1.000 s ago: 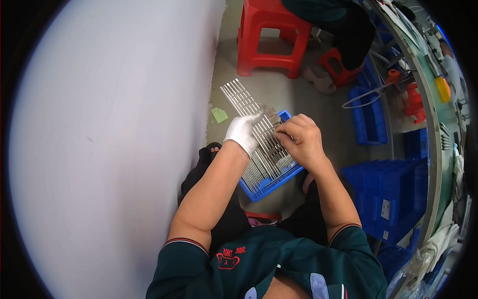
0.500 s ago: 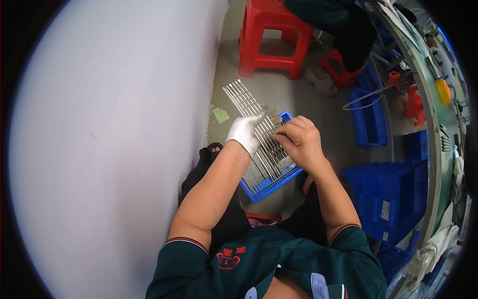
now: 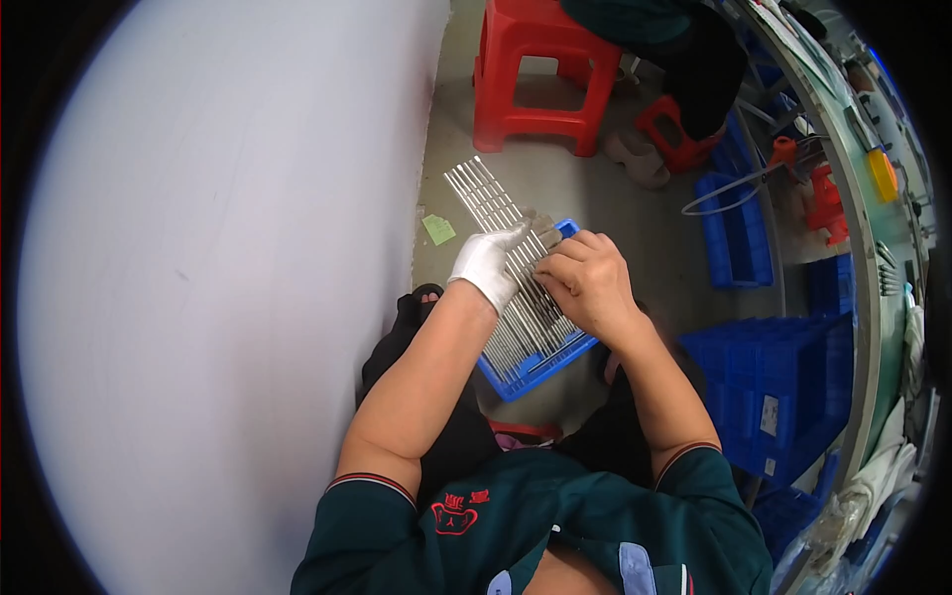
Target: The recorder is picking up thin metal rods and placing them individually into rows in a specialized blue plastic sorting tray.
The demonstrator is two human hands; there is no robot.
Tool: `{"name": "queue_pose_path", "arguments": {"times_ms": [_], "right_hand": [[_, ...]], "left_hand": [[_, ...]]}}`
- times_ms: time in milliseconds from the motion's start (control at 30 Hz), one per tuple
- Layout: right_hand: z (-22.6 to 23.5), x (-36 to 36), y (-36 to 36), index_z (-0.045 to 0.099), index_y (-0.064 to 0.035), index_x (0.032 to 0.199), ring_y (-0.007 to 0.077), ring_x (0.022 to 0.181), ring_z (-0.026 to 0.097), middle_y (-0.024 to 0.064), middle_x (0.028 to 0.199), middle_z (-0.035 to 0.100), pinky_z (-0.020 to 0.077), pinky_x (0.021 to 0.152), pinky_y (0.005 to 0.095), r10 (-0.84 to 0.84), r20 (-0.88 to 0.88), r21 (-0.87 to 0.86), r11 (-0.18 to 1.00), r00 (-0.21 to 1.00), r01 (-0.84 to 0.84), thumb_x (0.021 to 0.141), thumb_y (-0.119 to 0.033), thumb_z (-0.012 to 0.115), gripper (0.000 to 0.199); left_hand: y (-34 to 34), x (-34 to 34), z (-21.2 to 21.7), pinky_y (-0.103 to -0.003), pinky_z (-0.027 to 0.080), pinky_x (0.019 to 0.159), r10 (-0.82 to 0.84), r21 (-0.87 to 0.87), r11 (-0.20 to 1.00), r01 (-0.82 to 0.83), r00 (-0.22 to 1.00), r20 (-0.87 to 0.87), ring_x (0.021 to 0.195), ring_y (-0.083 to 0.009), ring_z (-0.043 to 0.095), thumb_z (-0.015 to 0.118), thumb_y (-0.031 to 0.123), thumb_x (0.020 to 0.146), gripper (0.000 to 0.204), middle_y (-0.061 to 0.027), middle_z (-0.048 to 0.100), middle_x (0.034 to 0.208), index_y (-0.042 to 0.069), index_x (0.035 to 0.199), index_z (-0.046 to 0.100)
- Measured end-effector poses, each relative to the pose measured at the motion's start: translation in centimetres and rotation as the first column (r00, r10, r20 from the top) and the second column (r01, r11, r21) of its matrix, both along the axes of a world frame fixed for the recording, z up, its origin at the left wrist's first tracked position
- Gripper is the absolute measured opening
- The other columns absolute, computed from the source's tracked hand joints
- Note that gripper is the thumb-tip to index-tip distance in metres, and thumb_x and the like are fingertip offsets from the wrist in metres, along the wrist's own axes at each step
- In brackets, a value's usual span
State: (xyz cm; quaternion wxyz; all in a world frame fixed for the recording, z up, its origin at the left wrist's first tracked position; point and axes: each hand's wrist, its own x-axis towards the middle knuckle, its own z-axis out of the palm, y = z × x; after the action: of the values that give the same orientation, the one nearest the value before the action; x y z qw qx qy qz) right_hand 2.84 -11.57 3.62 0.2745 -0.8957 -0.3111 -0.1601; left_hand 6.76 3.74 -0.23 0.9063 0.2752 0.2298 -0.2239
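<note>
Several thin metal rods (image 3: 480, 194) lie side by side in a flat row, held by my left hand (image 3: 486, 266), which wears a white glove with greyish fingertips. The rods slant up and left past that hand. Bare, my right hand (image 3: 590, 283) has its fingers pinched together at the right side of the row; what lies between the fingertips is hidden. Below both hands sits a blue plastic tray (image 3: 540, 379) with more metal rods (image 3: 509, 347) in it, partly covered by my hands.
A pale wall (image 3: 228, 297) rises close on my left. Ahead stands a red stool (image 3: 540, 74), with a seated person (image 3: 684, 50) beside it. Blue crates (image 3: 764, 382) are stacked at my right under a green-topped workbench (image 3: 858, 198). A green paper scrap (image 3: 437, 230) lies on the floor.
My right hand has shifted slightly left and down along the row of rods. My left hand and its rods are nearly where they were.
</note>
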Motion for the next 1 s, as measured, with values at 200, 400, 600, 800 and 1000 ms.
{"name": "queue_pose_path", "arguments": {"times_ms": [200,400,600,800,1000], "right_hand": [[1.0,-0.2,-0.2,0.067,-0.0062,0.075,0.0235,0.069,0.057,0.0054,0.071,0.062,0.0449,0.066,0.0349,-0.084,-0.004,0.15,0.985,0.996,0.083,0.068,-0.005,0.073,0.009],[-0.4,0.1,-0.3,0.068,-0.006,0.077,0.0248,0.069,0.057,0.006,0.071,0.061,0.046,0.067,0.0354,-0.044,-0.117,0.201,0.977,0.992,0.067,0.069,-0.006,0.073,0.009],[-0.1,-0.2,0.3,0.068,-0.0067,0.076,0.0248,0.07,0.058,0.0059,0.072,0.062,0.0455,0.068,0.0348,-0.024,-0.035,0.061,0.998,0.999,0.026,0.068,-0.006,0.073,0.01],[0.5,-0.2,-0.2,0.068,-0.0063,0.077,0.0236,0.07,0.058,0.0054,0.073,0.063,0.0453,0.067,0.0337,-0.05,-0.068,0.179,0.982,0.996,0.061,0.068,-0.005,0.073,0.01],[-0.4,-0.2,-0.1,0.068,-0.0055,0.076,0.0243,0.07,0.058,0.0061,0.071,0.062,0.0457,0.065,0.0345,-0.036,-0.184,0.264,0.961,0.982,0.084,0.07,-0.007,0.074,0.008]], "left_hand": [[0.1,-0.1,0.2,-0.046,0.057,0.084,0.036,0.002,0.999,-0.036,0.999,-0.009,0.1,-0.036,0.062,0.049,0.001,0.094,0.021,-0.0208,0.059,0.109,-0.001,0.114,0.052],[-0.1,-0.2,1.0,-0.047,0.057,0.084,0.028,-0.045,0.999,-0.028,1.0,-0.014,0.101,-0.0372,0.062,0.048,0.001,0.094,0.02,-0.0222,0.059,0.11,-0.002,0.114,0.052],[-0.1,-0.3,1.0,-0.046,0.057,0.085,0.031,-0.018,0.999,-0.031,1.0,0.005,0.102,-0.0376,0.061,0.049,0.002,0.094,0.022,-0.0225,0.059,0.111,-0.002,0.115,0.051],[0.0,-0.3,0.6,-0.045,0.057,0.082,0.036,-0.032,0.999,-0.036,0.999,0.025,0.099,-0.0367,0.062,0.05,0.003,0.094,0.022,-0.0219,0.06,0.109,-0.004,0.116,0.052],[-0.1,0.0,0.9,-0.047,0.056,0.086,0.047,-0.065,0.997,-0.049,0.999,-0.021,0.102,-0.0387,0.061,0.048,0.003,0.095,0.022,-0.0235,0.058,0.112,-0.006,0.116,0.05]]}}
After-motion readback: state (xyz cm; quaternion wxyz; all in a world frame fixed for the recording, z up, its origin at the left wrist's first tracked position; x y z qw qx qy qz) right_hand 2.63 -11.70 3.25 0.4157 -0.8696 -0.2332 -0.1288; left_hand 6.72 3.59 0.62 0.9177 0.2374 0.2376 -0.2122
